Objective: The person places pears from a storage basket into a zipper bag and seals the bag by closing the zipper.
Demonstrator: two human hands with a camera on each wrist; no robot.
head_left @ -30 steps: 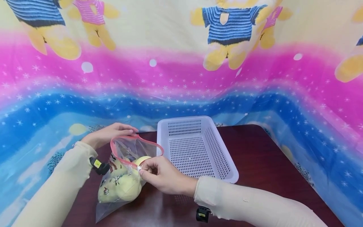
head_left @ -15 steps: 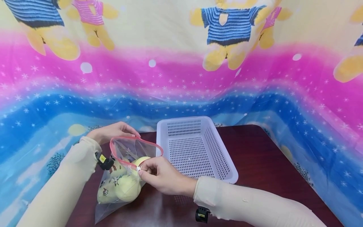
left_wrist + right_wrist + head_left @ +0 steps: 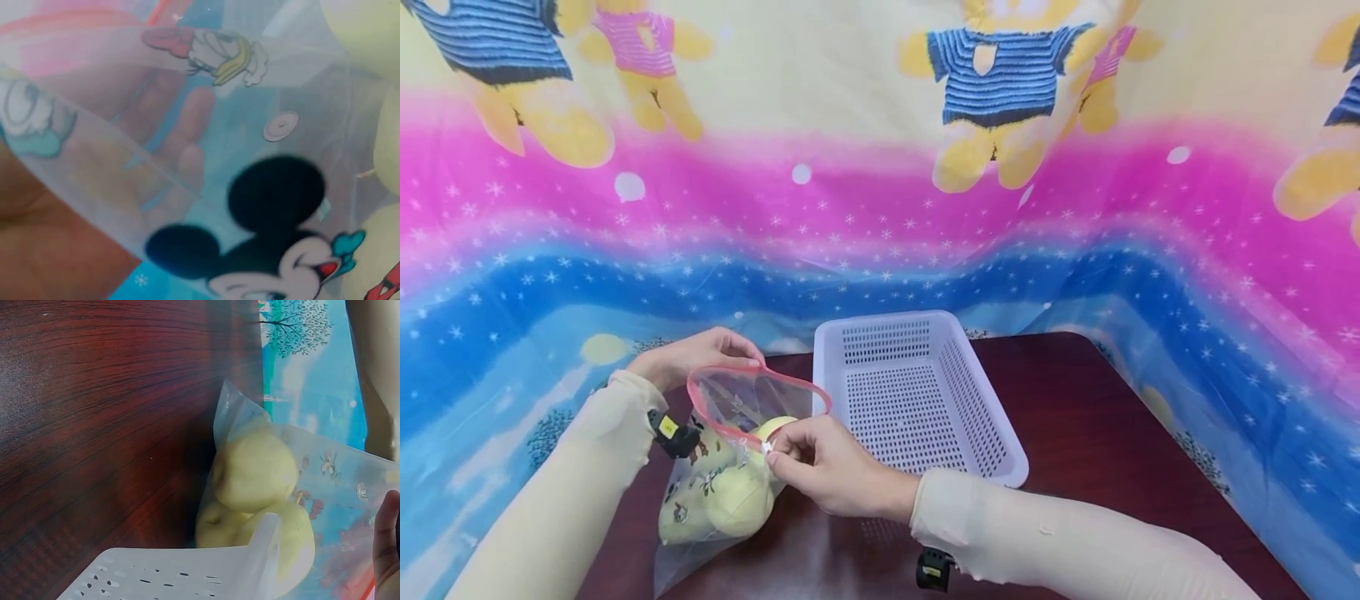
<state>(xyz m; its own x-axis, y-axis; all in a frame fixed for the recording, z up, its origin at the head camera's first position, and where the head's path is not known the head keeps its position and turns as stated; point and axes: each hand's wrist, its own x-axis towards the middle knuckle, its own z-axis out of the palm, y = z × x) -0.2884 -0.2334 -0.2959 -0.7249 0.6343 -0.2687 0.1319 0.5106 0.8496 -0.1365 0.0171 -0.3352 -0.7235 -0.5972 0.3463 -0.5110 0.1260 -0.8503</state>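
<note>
A clear zipper bag (image 3: 790, 392) with a red rim and cartoon prints stands on the table's left part, its mouth spread wide. Inside lie several pale yellow round fruits (image 3: 737, 500); stems and dimples show on them in the right wrist view. My right hand (image 3: 831, 462) pinches the white zipper slider (image 3: 767, 447) at the near side of the rim. At the far side, my left hand (image 3: 703, 354) reaches behind the bag and pinches the rim between fingertips. Through the printed plastic, its other fingers (image 3: 194, 115) appear loosely bent in the left wrist view.
A pale lilac perforated basket (image 3: 1011, 450) stands right of the bag, near its rim. Dark reddish wood forms the tabletop (image 3: 1060, 400). A patterned cloth (image 3: 880, 208) hangs round the back and sides.
My left hand's fingers have bent down onto the far rim, and that wrist has shifted slightly right. My right hand keeps its pinch; the bag stays in place.
</note>
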